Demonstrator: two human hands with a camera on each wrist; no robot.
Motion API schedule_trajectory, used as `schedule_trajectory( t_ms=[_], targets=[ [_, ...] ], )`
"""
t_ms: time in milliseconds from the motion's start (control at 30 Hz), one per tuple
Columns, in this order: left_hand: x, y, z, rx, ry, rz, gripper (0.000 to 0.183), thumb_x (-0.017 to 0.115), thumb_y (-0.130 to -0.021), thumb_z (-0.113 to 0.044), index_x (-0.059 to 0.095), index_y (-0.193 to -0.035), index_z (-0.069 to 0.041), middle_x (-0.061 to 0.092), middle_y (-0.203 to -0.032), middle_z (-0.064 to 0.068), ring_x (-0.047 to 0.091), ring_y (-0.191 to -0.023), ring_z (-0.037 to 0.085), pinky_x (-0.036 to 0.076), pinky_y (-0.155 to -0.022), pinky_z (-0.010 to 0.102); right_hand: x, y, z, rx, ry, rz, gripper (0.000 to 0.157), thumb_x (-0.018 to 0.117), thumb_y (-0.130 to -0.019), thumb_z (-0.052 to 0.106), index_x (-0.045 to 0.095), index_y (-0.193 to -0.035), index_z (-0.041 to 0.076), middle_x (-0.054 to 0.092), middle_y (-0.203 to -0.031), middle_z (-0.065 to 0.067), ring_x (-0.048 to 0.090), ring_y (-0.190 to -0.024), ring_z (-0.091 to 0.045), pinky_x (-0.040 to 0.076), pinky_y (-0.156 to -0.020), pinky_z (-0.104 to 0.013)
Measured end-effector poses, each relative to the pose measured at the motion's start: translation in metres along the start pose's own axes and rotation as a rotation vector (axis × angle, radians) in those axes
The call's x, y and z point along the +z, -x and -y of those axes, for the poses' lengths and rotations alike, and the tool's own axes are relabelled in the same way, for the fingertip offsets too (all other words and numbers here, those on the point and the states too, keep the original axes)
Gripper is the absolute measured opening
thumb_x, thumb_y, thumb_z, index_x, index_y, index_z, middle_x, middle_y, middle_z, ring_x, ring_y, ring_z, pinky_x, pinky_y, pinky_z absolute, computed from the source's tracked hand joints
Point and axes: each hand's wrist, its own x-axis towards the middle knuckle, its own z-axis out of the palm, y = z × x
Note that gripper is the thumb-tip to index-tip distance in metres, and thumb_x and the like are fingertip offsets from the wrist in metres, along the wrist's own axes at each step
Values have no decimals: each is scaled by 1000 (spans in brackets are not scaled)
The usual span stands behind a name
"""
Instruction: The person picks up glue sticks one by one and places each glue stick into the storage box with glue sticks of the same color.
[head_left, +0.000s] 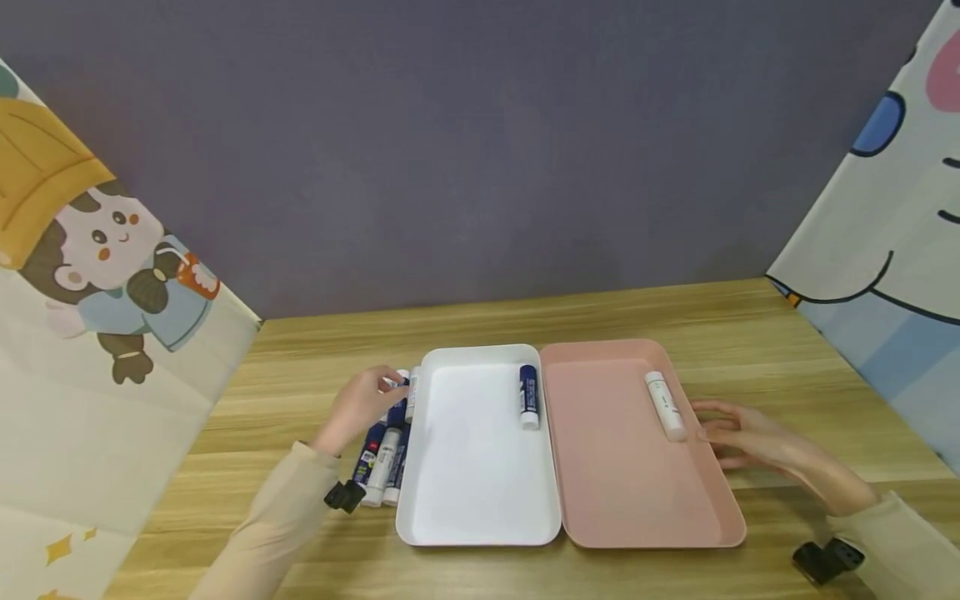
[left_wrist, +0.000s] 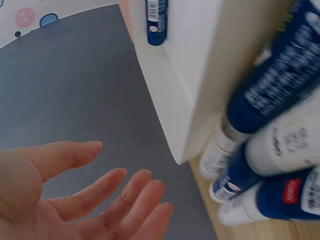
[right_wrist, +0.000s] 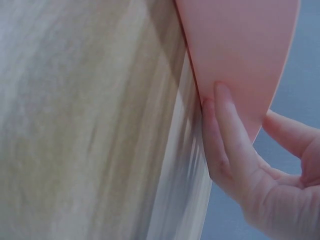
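The fingers of the left hand (head_left: 363, 408), left of centre in the lower half of the head view, are loosely spread and hold nothing; in the left wrist view a gap shows between thumb and fingers. The right hand (head_left: 757, 437), at lower right, grasps nothing either: its fairly straight fingers touch the outer side of the pink tray (head_left: 637, 492), thumb at the rim. Just under and beside the left hand lie blue and white tubes (head_left: 382, 467), next to the white tray's (head_left: 480, 483) left side; the hand partly hides them. Inside the white tray, at its upper right, lies a blue tube (head_left: 528, 392); a white tube (head_left: 665, 406) lies in the pink tray's upper right. Both trays sit side by side on the table (head_left: 315, 358), lower centre.
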Motion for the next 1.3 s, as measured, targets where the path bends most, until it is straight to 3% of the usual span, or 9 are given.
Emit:
schedule_trajectory(
  t_ms=[633,900,1300],
  targets=[
    [0,20,33,-55,-27,-11,30,61,-80,-13,57,-102,7,61,-83,14,57,-72,22,48,-64,36,1,0,0,9,38,-21,67,49,-91,16,4,-130,-15,52,-110,-15,58,-92,-26,51,-75,-44],
    [1,29,42,-119,-29,23,33,61,-80,-15,57,-104,6,61,-82,13,55,-70,20,47,-58,32,1,-1,-1,21,41,-37,67,50,-90,17,7,-131,-14,53,-107,-12,58,-91,-25,51,-74,-43],
    [7,40,53,-115,-39,29,34,63,-77,-12,56,-103,8,61,-76,10,56,-65,17,47,-56,30,1,-1,-1,21,46,-37,66,50,-90,17,8,-131,-13,52,-109,-14,58,-92,-25,51,-74,-43]
  ],
)
